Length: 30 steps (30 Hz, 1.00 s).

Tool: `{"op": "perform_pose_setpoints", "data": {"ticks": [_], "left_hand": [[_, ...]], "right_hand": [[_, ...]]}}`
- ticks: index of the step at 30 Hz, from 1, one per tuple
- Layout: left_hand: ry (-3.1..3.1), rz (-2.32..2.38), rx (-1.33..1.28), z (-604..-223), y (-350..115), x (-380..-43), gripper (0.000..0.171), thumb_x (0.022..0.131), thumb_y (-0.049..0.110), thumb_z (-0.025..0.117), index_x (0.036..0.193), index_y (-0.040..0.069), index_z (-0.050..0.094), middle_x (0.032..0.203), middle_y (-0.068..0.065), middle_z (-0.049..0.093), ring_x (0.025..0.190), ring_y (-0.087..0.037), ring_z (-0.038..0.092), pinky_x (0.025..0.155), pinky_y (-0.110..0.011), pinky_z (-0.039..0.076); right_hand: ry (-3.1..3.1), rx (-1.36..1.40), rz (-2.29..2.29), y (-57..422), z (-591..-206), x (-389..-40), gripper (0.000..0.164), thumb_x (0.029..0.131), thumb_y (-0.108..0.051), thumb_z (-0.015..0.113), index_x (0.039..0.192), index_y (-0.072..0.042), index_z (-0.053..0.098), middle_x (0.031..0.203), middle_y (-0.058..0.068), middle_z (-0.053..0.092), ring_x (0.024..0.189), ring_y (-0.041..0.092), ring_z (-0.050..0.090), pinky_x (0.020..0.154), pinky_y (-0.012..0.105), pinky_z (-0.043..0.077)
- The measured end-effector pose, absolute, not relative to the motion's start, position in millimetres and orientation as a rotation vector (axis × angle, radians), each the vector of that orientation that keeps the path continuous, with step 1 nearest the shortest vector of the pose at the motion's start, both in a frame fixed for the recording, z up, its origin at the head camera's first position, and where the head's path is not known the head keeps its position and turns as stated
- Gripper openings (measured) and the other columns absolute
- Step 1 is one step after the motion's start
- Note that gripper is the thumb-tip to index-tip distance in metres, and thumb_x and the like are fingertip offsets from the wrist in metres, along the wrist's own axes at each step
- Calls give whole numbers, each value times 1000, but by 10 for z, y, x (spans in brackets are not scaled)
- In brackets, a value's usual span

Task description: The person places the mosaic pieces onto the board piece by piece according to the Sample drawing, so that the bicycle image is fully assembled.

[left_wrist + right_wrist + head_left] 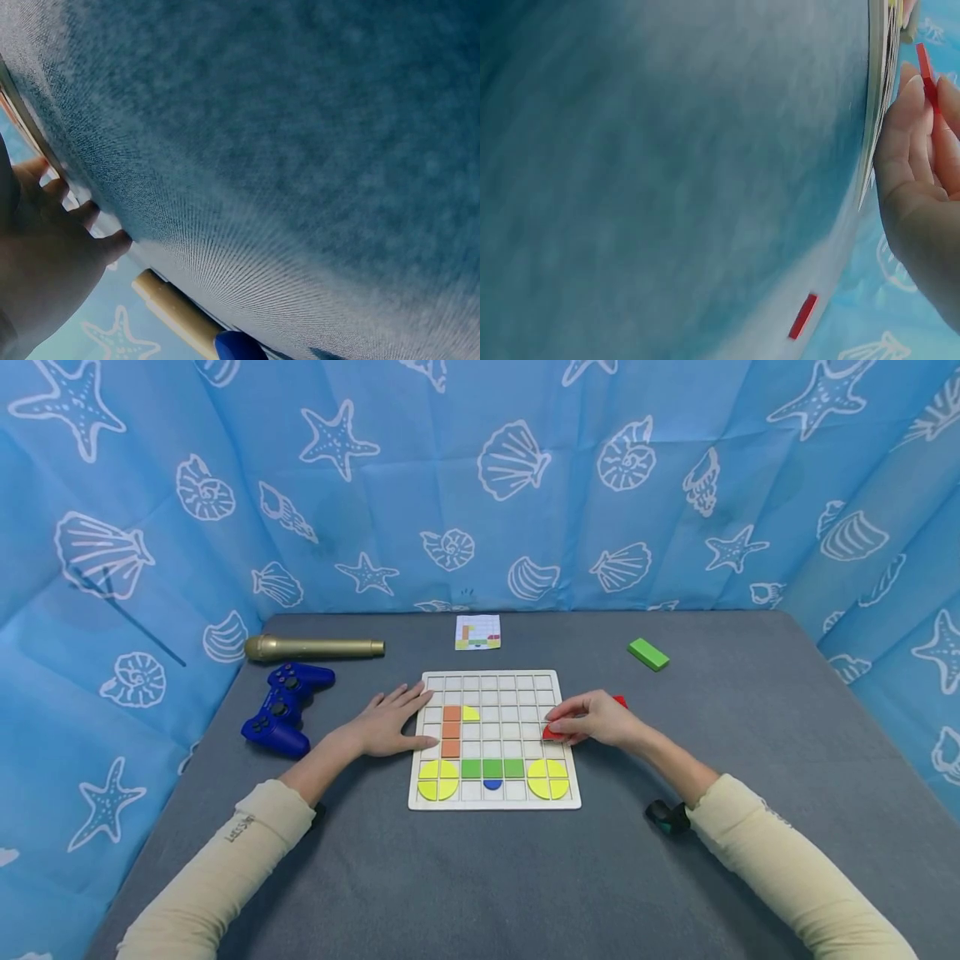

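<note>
A white square grid board (pixel 491 748) lies on the grey cloth. My left hand (pixel 384 727) rests flat at its left edge, fingers spread and the tips on the rim. Over the board's right edge, my right hand (pixel 600 720) pinches a thin red tile (pixel 552 733) between thumb and fingers; in the right wrist view the tile (pixel 925 71) stands on edge in the pinch. On the grid lie orange square tiles (pixel 452 731) in a column, green square tiles (pixel 492 768) in a row, yellow quarter-round tiles (pixel 437 780) and a blue half-round tile (pixel 492 784).
Another red piece (pixel 620 701) lies just behind my right hand, partly hidden. A green block (pixel 648 654) is at the back right. Behind the board sits a small pattern card (pixel 477 632). At left are a gold microphone (pixel 315 648) and a blue game controller (pixel 285 710).
</note>
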<state>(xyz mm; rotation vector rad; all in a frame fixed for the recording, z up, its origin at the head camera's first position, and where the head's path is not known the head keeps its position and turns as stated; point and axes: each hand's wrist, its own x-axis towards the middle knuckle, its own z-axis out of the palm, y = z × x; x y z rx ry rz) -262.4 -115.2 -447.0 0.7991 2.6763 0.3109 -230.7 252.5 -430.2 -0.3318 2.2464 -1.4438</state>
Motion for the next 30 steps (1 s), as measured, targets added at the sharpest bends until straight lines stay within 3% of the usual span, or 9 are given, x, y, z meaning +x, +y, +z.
{"op": "perform_pose_setpoints", "data": {"ticks": [10,19,30], "left_hand": [[2673,309,792,-4482,-1154,-2621,90,88,66,49,155,19,12,159,-4,4,144,-30,3,110,-57,5],[2673,309,796,-4497,-1161,-2634,91,88,68,48,155,19,11,159,-4,4,144,-30,2,110,-57,5],[2673,299,792,-4496,-1164,-2641,89,89,66,48,155,19,11,159,-4,4,144,-29,2,111,-56,4]], "right_hand": [[2330,-372,-1349,2311,-4299,-2232,25,88,-12,71,108,3,70,88,9,69,71,21,64,66,30,54],[2489,-475,-1213,2209,-4322,-2219,15,85,-11,74,99,-4,73,80,0,69,66,18,58,56,26,45],[2565,-539,-1161,2191,-4320,-2195,16,84,-10,74,99,-4,70,79,0,62,71,17,54,62,29,44]]}}
